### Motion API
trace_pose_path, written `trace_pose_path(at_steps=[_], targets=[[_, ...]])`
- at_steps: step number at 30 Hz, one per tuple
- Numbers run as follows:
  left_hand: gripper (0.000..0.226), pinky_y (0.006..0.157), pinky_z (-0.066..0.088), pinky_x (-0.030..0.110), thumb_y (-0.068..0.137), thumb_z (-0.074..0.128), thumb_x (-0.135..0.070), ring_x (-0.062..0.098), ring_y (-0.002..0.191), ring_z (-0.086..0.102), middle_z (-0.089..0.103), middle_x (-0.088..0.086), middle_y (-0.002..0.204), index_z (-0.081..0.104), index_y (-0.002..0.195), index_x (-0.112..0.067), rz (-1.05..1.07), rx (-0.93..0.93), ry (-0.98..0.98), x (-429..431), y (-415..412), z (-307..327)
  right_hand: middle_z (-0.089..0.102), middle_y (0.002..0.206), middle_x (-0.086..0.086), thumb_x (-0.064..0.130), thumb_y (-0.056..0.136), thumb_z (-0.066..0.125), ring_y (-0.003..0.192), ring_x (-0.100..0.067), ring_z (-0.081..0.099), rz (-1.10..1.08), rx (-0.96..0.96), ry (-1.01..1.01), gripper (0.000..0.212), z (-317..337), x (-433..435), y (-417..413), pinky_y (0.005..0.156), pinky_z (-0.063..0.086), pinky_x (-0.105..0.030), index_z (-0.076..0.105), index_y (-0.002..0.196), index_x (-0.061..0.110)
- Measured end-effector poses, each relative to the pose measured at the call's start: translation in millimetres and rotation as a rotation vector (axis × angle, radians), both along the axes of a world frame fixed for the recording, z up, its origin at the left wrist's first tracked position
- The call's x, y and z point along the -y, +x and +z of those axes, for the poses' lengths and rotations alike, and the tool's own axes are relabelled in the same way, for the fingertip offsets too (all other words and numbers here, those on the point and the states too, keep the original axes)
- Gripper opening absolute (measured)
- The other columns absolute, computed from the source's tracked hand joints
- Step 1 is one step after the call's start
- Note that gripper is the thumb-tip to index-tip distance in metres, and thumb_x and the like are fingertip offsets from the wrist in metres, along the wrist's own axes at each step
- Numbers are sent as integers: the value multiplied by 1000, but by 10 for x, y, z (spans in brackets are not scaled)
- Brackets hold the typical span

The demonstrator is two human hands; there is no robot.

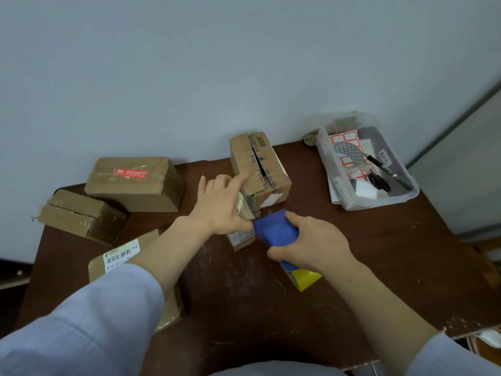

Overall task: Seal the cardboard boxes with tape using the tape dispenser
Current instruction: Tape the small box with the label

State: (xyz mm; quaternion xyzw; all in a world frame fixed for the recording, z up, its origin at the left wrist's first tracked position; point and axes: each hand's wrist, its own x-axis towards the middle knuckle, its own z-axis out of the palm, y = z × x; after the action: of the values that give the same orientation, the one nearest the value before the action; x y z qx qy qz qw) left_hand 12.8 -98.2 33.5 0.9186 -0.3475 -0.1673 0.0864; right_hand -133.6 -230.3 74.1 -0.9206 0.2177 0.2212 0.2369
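A small cardboard box stands at the table's middle, mostly covered by my left hand, which presses on its top with thumb and fingers closed around it. My right hand grips a blue tape dispenser with a yellow roll; the dispenser's front end touches the small box's right side. Just behind stands a taller cardboard box with blue print and a dark open slit along its top seam.
Two taped cardboard boxes sit at the back left, and a flat parcel with a barcode label lies under my left forearm. A clear plastic bin with labels, scissors and a pen stands at the back right. The wall is close behind.
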Motion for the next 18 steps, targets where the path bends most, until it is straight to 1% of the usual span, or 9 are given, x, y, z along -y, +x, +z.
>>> trace_pose_path(at_steps=[2, 3, 5, 6, 9, 11, 13, 15, 18], targets=[[107, 117, 6, 48, 58, 77, -56, 26, 131, 30, 36, 7, 135, 19, 143, -26, 14, 0, -30, -44, 32, 20, 54, 122, -2, 63, 76, 60, 106, -21, 53, 8, 1, 0, 86, -10, 2, -2, 80, 47, -33, 29, 146, 26], [109, 116, 15, 45, 56, 79, -57, 25, 129, 33, 37, 5, 135, 22, 141, -22, 27, -19, -60, -75, 43, 25, 54, 122, -2, 64, 76, 59, 107, -21, 53, 12, 5, -2, 87, -18, 2, -5, 80, 46, -33, 26, 147, 26], [113, 108, 32, 35, 51, 83, -58, 20, 125, 35, 37, 2, 132, 26, 138, -14, 70, -81, -145, -156, 48, 29, 53, 122, -1, 64, 75, 59, 107, -20, 52, 16, 10, -4, 90, -30, -10, -9, 79, 46, -32, 22, 149, 28], [112, 104, 36, 31, 50, 84, -57, 17, 123, 36, 36, 1, 130, 27, 136, -13, 84, -96, -174, -204, 46, 23, 52, 123, -1, 64, 75, 59, 108, -20, 52, 14, 11, 0, 90, -35, -17, -11, 79, 46, -32, 21, 149, 28], [106, 99, 36, 23, 53, 79, -64, 15, 121, 37, 35, 2, 128, 33, 132, -9, 58, -52, -186, -334, 21, -16, 50, 125, -2, 65, 76, 58, 110, -20, 50, 14, 17, 11, 91, -43, -35, -10, 79, 43, -31, 18, 150, 29], [110, 100, 37, 23, 51, 67, -77, 14, 119, 39, 31, 4, 130, 37, 129, -5, 40, 25, -189, -412, 3, -31, 50, 125, -2, 65, 76, 57, 110, -20, 50, 21, 20, 12, 90, -46, -48, -9, 80, 43, -31, 19, 150, 29], [109, 99, 39, 26, 51, 53, -83, 17, 117, 41, 31, 7, 130, 43, 123, -1, 6, 123, -207, -470, -7, -44, 50, 125, -2, 64, 77, 58, 110, -20, 50, 26, 21, 11, 89, -51, -67, -5, 81, 44, -32, 20, 149, 29], [100, 95, 41, 27, 57, 50, -80, 22, 111, 46, 40, 11, 124, 50, 115, 1, -49, 193, -211, -513, -11, -68, 50, 125, -2, 65, 77, 57, 110, -20, 50, 34, 18, 6, 89, -57, -89, 0, 82, 44, -32, 20, 149, 29], [80, 91, 37, 26, 65, 52, -71, 27, 100, 52, 52, 12, 106, 57, 101, 0, -125, 256, -176, -548, -27, -104, 50, 124, -2, 66, 76, 57, 109, -20, 50, 39, 14, 1, 92, -66, -108, 2, 81, 44, -31, 16, 150, 30]])
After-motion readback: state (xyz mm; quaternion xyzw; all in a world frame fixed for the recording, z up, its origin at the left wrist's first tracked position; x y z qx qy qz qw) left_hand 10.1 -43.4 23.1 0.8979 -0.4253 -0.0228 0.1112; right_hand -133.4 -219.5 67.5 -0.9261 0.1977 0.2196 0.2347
